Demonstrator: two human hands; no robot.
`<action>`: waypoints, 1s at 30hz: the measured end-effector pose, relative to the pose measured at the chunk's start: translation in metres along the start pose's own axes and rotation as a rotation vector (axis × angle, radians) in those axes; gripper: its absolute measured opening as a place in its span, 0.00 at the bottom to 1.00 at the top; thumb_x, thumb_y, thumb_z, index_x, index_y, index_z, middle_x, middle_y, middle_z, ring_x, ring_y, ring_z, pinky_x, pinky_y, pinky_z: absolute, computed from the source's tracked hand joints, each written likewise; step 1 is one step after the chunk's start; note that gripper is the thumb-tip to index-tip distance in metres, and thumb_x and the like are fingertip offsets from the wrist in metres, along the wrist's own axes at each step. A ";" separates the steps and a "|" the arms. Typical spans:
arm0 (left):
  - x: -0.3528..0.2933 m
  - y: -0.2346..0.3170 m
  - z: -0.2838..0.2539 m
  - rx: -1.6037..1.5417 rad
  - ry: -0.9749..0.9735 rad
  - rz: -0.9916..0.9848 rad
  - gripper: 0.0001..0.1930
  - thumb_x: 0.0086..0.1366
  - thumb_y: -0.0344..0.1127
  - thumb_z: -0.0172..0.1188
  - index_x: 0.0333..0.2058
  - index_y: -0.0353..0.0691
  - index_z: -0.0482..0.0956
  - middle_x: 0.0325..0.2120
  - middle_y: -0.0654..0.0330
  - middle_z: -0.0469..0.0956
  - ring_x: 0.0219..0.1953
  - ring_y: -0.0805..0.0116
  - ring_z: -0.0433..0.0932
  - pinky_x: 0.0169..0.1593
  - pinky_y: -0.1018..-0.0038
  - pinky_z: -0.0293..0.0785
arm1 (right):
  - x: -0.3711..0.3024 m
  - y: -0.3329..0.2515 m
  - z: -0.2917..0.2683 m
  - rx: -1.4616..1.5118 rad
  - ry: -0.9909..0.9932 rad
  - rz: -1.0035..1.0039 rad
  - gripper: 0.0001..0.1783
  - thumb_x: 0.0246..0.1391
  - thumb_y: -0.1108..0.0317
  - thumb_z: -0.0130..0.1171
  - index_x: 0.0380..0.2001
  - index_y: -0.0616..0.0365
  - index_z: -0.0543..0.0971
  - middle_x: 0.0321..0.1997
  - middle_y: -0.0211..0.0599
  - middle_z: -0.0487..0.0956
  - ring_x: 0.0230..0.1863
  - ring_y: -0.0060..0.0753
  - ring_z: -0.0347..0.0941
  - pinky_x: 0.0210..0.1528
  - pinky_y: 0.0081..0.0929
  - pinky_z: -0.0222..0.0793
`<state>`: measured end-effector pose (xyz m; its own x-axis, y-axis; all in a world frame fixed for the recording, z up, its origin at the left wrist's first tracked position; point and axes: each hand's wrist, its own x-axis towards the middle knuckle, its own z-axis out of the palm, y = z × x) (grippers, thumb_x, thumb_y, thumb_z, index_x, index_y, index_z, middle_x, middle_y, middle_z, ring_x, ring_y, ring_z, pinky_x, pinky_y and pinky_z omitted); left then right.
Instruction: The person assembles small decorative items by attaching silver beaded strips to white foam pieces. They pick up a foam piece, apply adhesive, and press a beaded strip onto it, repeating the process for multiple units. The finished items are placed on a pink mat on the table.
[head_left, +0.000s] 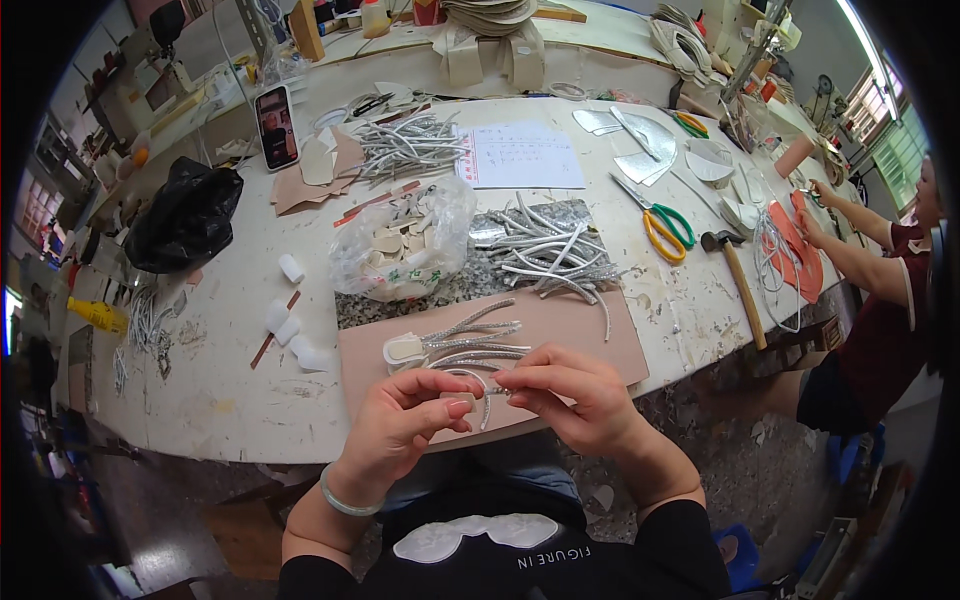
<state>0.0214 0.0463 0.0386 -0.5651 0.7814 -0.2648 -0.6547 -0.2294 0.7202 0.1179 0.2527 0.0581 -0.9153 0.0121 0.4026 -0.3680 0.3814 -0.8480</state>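
My left hand [400, 420] pinches a small beige piece [459, 399] between thumb and fingers. Close against it, my right hand [575, 402] has its fingertips closed on a thin silver cord [486, 412], which curves beside the beige piece. Both hands are over the near edge of a pinkish board [600, 335]. On that board lie several silver strips [470, 335], their left ends by a stack of beige tabs [404, 347]. Behind it sits a clear plastic bag [350, 255] filled with beige pieces, and a loose pile of silver cords [550, 250] rests on a speckled stone slab [365, 308].
Scissors with green and orange handles [668, 232] and a hammer [740, 285] lie to the right. A written sheet [525, 155], a propped phone [277, 128] and a black bag [185, 215] are farther off. At right, a person handles orange-red material [797, 260].
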 end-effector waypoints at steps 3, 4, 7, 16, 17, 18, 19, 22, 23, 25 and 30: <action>-0.001 0.001 0.001 -0.010 0.006 -0.010 0.09 0.60 0.23 0.62 0.41 0.31 0.78 0.42 0.51 0.79 0.42 0.66 0.79 0.45 0.70 0.80 | 0.001 -0.003 0.001 0.013 -0.025 0.018 0.16 0.50 0.81 0.62 0.45 0.61 0.80 0.35 0.38 0.78 0.33 0.30 0.77 0.35 0.23 0.74; -0.001 0.000 0.002 -0.013 0.011 -0.011 0.09 0.60 0.23 0.62 0.41 0.31 0.78 0.42 0.51 0.79 0.43 0.66 0.79 0.45 0.69 0.80 | 0.001 -0.003 0.002 0.012 -0.026 0.012 0.16 0.50 0.81 0.62 0.45 0.61 0.80 0.35 0.37 0.78 0.33 0.30 0.77 0.35 0.23 0.74; 0.000 -0.001 0.003 -0.031 0.022 -0.003 0.09 0.60 0.23 0.62 0.40 0.31 0.78 0.41 0.52 0.79 0.42 0.66 0.79 0.47 0.69 0.81 | 0.002 -0.002 0.003 0.009 -0.026 0.005 0.16 0.50 0.80 0.63 0.44 0.60 0.81 0.35 0.37 0.78 0.33 0.30 0.77 0.34 0.24 0.73; 0.000 0.000 0.004 -0.027 0.006 -0.015 0.08 0.61 0.24 0.61 0.40 0.31 0.78 0.39 0.54 0.80 0.40 0.67 0.81 0.47 0.68 0.82 | 0.004 -0.001 0.006 -0.001 -0.047 0.003 0.18 0.50 0.78 0.64 0.46 0.55 0.82 0.34 0.35 0.78 0.32 0.30 0.75 0.33 0.24 0.72; 0.000 0.000 0.004 -0.030 0.006 -0.014 0.08 0.61 0.24 0.62 0.40 0.31 0.78 0.39 0.54 0.80 0.40 0.66 0.81 0.47 0.68 0.82 | 0.004 0.000 0.006 -0.001 -0.048 0.002 0.18 0.50 0.78 0.64 0.46 0.55 0.82 0.34 0.35 0.78 0.32 0.30 0.75 0.33 0.24 0.72; 0.000 0.000 0.004 -0.032 0.007 -0.013 0.08 0.61 0.24 0.62 0.39 0.31 0.78 0.38 0.54 0.80 0.40 0.66 0.81 0.47 0.68 0.82 | 0.005 -0.001 0.007 0.001 -0.044 0.002 0.18 0.49 0.80 0.64 0.45 0.57 0.82 0.34 0.36 0.78 0.32 0.30 0.75 0.33 0.24 0.72; 0.000 -0.001 0.004 -0.035 0.007 -0.013 0.08 0.61 0.25 0.62 0.39 0.31 0.78 0.38 0.54 0.80 0.40 0.66 0.81 0.47 0.67 0.82 | 0.005 -0.001 0.007 0.003 -0.041 0.001 0.18 0.48 0.82 0.64 0.44 0.59 0.82 0.34 0.37 0.79 0.32 0.29 0.76 0.32 0.23 0.71; 0.000 -0.002 0.003 -0.038 0.014 -0.011 0.08 0.61 0.25 0.62 0.39 0.32 0.78 0.38 0.54 0.80 0.40 0.66 0.81 0.47 0.67 0.82 | 0.005 -0.001 0.008 0.012 -0.040 0.004 0.18 0.47 0.83 0.64 0.43 0.60 0.82 0.34 0.38 0.80 0.32 0.29 0.76 0.32 0.23 0.71; 0.000 -0.002 0.003 -0.034 0.011 -0.011 0.08 0.61 0.25 0.62 0.39 0.32 0.78 0.38 0.54 0.80 0.40 0.66 0.81 0.47 0.67 0.82 | 0.005 -0.001 0.008 0.015 -0.041 0.006 0.18 0.47 0.83 0.64 0.43 0.60 0.82 0.34 0.38 0.80 0.32 0.28 0.76 0.32 0.22 0.71; 0.001 -0.002 0.003 -0.026 0.002 -0.010 0.08 0.61 0.25 0.62 0.39 0.31 0.78 0.38 0.54 0.80 0.41 0.66 0.81 0.47 0.66 0.82 | 0.004 -0.001 0.008 0.011 -0.047 0.008 0.18 0.47 0.84 0.64 0.43 0.60 0.82 0.34 0.38 0.80 0.32 0.28 0.76 0.32 0.22 0.71; 0.000 -0.003 0.002 -0.032 0.007 -0.005 0.08 0.61 0.24 0.62 0.39 0.31 0.78 0.37 0.54 0.80 0.41 0.66 0.81 0.47 0.66 0.82 | 0.005 -0.001 0.007 0.005 -0.039 -0.011 0.18 0.46 0.84 0.63 0.43 0.61 0.82 0.34 0.38 0.80 0.32 0.28 0.76 0.32 0.23 0.72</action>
<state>0.0244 0.0481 0.0383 -0.5651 0.7787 -0.2726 -0.6731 -0.2441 0.6981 0.1128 0.2457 0.0588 -0.9168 -0.0285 0.3983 -0.3789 0.3768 -0.8453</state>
